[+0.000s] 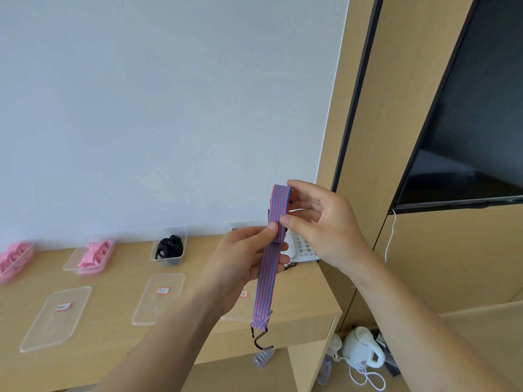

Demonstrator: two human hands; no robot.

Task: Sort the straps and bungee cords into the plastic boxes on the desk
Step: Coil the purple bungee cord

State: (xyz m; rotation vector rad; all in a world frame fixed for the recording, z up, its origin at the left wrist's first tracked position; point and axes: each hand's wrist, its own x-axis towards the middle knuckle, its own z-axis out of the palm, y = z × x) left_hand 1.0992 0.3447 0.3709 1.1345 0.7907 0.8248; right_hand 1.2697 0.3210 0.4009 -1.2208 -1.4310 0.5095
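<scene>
Bungee cord (271, 258) pinched between both hands.

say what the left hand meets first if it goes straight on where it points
The left hand pinches the striped strap; going on rightward it would likely meet the thumb of the right hand, depth unclear.

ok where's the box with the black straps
Head view, left of centre: the box of black straps stands at the back of the desk, between a pink-strap box and the left hand.
</scene>
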